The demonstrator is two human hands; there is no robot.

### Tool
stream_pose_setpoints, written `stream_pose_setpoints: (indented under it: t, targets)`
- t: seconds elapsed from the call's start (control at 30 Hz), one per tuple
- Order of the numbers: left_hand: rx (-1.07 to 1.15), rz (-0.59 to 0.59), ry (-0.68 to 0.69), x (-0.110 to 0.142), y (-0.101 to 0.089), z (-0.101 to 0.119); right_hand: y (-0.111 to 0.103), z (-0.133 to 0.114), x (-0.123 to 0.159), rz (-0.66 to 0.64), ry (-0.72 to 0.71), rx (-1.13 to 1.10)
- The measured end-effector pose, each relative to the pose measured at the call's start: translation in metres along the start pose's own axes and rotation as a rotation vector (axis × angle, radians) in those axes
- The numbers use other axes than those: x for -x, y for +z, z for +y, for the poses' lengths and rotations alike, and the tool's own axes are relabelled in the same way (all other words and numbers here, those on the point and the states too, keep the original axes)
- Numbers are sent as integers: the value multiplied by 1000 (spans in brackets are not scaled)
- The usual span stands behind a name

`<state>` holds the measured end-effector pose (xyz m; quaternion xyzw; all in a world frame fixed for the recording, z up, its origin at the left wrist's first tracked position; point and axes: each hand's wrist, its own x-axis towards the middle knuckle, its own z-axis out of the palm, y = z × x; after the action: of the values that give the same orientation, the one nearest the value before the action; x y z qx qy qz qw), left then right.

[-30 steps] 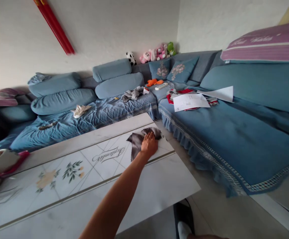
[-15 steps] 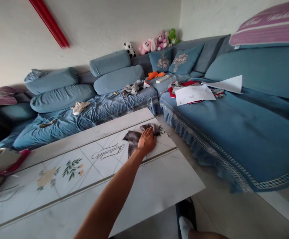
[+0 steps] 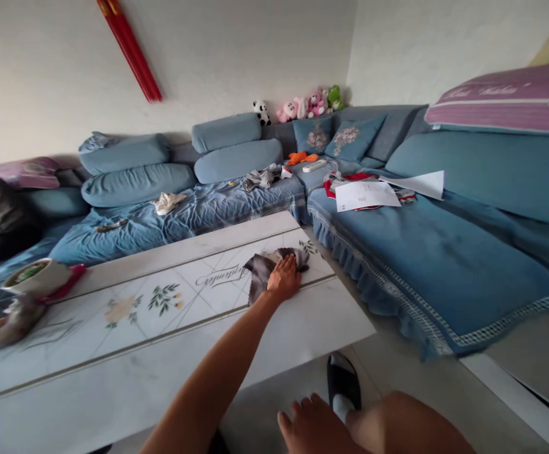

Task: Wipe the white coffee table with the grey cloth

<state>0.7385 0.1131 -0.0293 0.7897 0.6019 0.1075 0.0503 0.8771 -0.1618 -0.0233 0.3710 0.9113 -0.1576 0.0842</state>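
My left hand [image 3: 284, 277] presses a dark grey-brown cloth [image 3: 259, 275] down onto the coffee table's patterned top, close to the right end. Its fingers reach forward over the bunched cloth, which spreads out to the left of the hand. Beneath lies a white marble-look table [image 3: 317, 321] with a printed centre band of leaves, flowers and lettering. Low in the view, beside my bent knee, is my right hand [image 3: 315, 425]; its fingers are apart and slightly bent, with nothing seen in them.
A potted plant [image 3: 38, 277] and a pink item [image 3: 69, 282] stand on the table's left end. Behind runs a blue corner sofa [image 3: 445, 258] with bolsters, clothes, paper sheets [image 3: 366, 195] and several plush toys. My slippered foot [image 3: 343, 381] is on the floor.
The left hand and cloth have shifted toward the table's near side. My right hand has come into view at the bottom. The camera view has tilted and turned left.
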Motion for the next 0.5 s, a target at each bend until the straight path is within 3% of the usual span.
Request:
stream_pose_setpoints:
  t: [0.07, 0.13, 0.23, 0.37, 0.43, 0.5]
  targets:
    - [-4, 20, 35, 49, 2, 3, -11, -11, -2, -25, -46, -1]
    - [-11, 57, 67, 99, 3, 3, -23, -23, 5, 30, -59, 18]
    - [-37, 103, 79, 183, 2, -10, -39, -40, 20, 74, -111, -2]
    - [-97, 195, -55, 312, -9, -63, -45, -52, 33, -18, -216, -77]
    - [-124, 268, -229, 370, -22, -100, -39, -50, 38, 0, -239, -81]
    - [-146, 325, -422, 410, -35, -131, -29, -44, 45, 61, -226, -78]
